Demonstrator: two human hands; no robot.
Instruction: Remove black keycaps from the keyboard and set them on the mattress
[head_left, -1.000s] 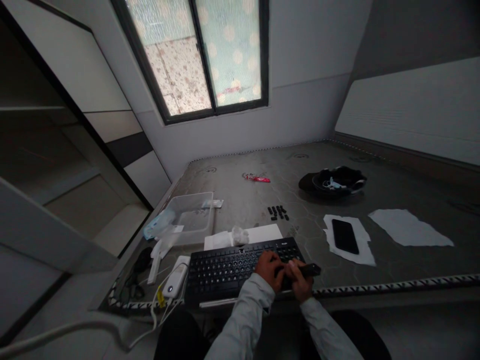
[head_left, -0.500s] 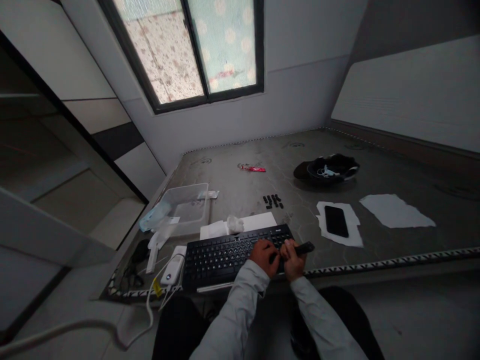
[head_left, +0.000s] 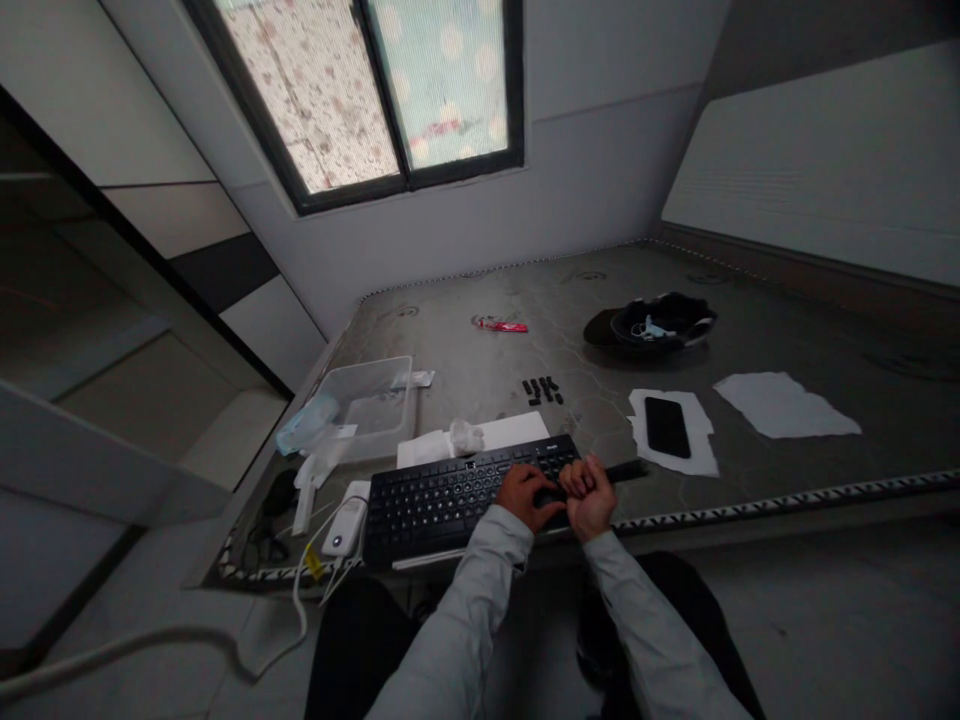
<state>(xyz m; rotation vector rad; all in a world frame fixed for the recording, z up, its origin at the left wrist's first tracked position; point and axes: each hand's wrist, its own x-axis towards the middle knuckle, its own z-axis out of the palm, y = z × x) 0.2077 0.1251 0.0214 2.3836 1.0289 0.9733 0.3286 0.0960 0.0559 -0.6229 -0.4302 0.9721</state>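
A black keyboard (head_left: 435,510) lies near the front edge of the grey quilted surface, its right end under my hands. My left hand (head_left: 527,495) is on its right part, fingers curled and thumb bent toward the fingertips; whatever they grip is hidden. Right beside it, my right hand (head_left: 589,495) is closed round a slim black tool (head_left: 628,471) whose end sticks out to the right; its working end is covered by my fingers. Several small black keycaps (head_left: 541,390) lie grouped behind the keyboard.
White paper (head_left: 514,430) with a crumpled clear bag (head_left: 466,437) lies behind the keyboard. A clear plastic box (head_left: 375,410) and white power adapter (head_left: 346,527) stand left. On the right are a phone (head_left: 667,428) on paper, another paper sheet (head_left: 787,405) and a black cap (head_left: 652,325).
The black tool in my right hand has swung, its free end now farther right and higher. My right fist has turned slightly. My left hand stays on the keyboard; the view has tilted a little down.
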